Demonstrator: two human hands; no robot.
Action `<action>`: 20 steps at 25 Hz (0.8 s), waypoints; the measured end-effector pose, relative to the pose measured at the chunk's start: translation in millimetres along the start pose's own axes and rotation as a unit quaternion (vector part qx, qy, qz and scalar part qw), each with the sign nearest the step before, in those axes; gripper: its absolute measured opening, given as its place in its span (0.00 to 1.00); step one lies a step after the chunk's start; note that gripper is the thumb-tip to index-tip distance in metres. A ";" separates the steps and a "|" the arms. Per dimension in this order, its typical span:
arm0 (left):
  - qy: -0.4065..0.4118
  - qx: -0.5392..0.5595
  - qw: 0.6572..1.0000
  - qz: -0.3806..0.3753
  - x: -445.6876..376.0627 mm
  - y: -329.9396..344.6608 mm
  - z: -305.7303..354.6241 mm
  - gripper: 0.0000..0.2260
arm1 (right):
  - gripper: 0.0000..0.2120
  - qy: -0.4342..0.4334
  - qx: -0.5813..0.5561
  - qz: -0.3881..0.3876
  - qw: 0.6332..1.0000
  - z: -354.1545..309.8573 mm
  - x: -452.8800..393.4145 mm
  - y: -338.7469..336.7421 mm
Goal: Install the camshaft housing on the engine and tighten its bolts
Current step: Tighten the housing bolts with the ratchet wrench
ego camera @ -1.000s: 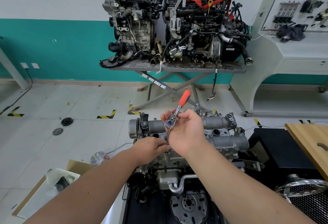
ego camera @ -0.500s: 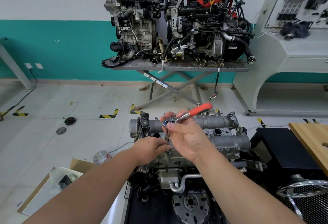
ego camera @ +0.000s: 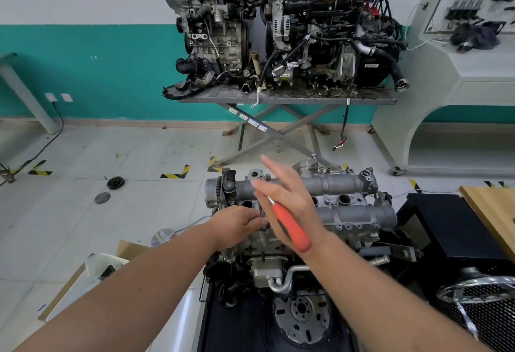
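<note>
In a workshop with a tiled floor (ego camera: pixel 83 156), the camshaft housing (ego camera: pixel 348 198) sits on the near engine while the left hand (ego camera: pixel 237 225) pinches the ratchet's extension (ego camera: pixel 262 211) and the open, straight-fingered right hand (ego camera: pixel 287 195) spins the red-handled ratchet (ego camera: pixel 289 225), apparently tightening a bolt, with another sweep likely needed next.

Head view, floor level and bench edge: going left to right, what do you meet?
Wall sockets → black pulley on the floor → cardboard box → left hand → ratchet's orange grip → camshaft housing → wooden board.
</note>
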State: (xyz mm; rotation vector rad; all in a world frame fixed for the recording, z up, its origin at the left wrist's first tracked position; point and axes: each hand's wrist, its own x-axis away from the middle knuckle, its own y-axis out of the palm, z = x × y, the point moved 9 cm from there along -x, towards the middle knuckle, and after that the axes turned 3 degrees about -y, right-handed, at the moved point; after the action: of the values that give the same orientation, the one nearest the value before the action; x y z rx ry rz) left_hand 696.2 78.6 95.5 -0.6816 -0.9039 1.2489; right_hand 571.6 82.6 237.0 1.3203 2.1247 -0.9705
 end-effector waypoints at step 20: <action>0.030 -0.117 0.992 -0.019 -7.1 6.6 -0.2 0.22 | 0.20 0.547 0.006 -0.322 0.773 53.9 -20.3 43.5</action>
State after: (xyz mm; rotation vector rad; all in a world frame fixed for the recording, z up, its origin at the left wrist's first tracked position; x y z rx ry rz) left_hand 692.7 73.0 88.4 -0.8786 -1.0190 1.0928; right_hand 620.3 42.5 201.9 1.3145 3.6359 -0.3655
